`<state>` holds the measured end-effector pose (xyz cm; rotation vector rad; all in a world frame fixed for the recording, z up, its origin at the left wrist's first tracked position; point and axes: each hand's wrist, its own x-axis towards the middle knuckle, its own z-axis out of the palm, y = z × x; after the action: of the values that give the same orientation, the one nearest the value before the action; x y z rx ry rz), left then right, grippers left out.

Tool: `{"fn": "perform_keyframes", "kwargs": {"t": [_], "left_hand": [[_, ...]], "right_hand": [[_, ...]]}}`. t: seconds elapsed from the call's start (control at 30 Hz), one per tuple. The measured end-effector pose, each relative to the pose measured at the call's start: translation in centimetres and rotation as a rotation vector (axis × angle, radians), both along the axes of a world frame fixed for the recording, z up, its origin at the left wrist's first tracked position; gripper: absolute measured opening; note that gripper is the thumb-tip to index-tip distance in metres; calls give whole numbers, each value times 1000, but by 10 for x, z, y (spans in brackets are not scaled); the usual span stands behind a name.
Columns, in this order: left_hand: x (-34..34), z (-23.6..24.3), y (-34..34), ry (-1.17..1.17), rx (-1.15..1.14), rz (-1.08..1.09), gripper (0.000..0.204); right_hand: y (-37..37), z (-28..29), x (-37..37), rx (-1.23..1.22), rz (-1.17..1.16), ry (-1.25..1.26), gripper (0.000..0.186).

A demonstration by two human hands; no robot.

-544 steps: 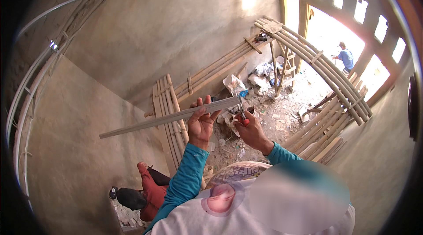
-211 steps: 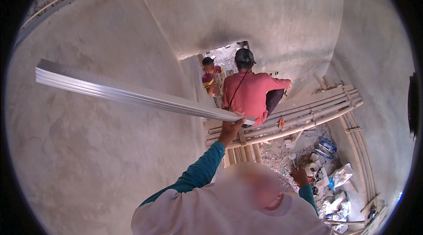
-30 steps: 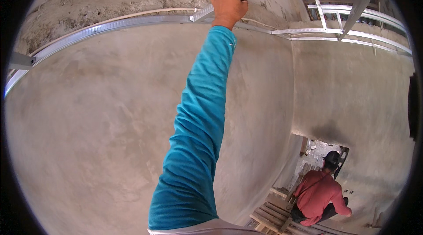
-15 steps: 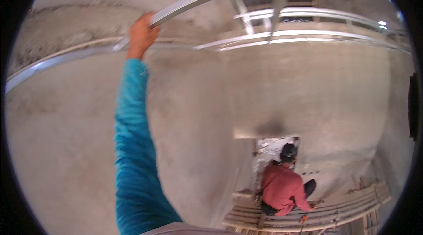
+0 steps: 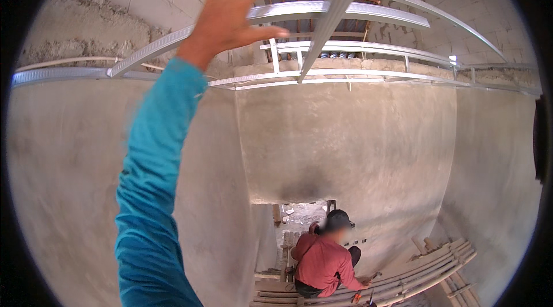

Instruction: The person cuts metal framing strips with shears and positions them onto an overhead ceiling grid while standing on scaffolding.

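Grip's off, left hand [image 5: 222, 22] spread, nothing clasped | metal channel [image 5: 288, 11] overhead, behind it, contact unclear | probably light, stiff, kinda slick; I'd grab mid-span, mind sharp edges

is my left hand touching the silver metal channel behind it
Cannot tell: in the head view, the left hand overlaps the metal channel, hiding any contact or gap.

From where I stand, a platform of long poles [image 5: 426, 275] carries a co-worker [image 5: 324, 262] in a red top, low on its surface. An orange-handled tool [image 5: 357, 296] lies just beside the co-worker.
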<state>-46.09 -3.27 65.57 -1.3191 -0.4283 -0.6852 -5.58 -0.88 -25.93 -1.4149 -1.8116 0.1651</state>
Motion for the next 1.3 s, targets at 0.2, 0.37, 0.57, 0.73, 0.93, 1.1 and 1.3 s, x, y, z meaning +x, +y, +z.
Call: {"fn": "perform_keyframes", "kwargs": {"t": [0.2, 0.37, 0.57, 0.73, 0.93, 1.1, 1.3], "left_hand": [[60, 28, 35, -97, -267, -11, 99], [71, 28, 35, -88, -412, 69, 93], [73, 18, 39, -148, -427, 155, 88], [62, 19, 40, -175, -407, 177, 84], [70, 22, 35, -155, -379, 126, 76], [64, 17, 42, -144, -378, 113, 71], [63, 14, 41, -165, -335, 77, 69]], "right_hand": [[58, 23, 10, 91, 158, 412, 22], [35, 247, -28, -106, 310, 832, 27], [-7, 549, -77, 150, 290, 515, 35], [19, 690, -136, 379, 431, 478, 31], [24, 777, -176, 340, 448, 531, 19], [27, 798, -195, 245, 478, 676, 19], [29, 811, -192, 233, 359, 522, 27]]}}
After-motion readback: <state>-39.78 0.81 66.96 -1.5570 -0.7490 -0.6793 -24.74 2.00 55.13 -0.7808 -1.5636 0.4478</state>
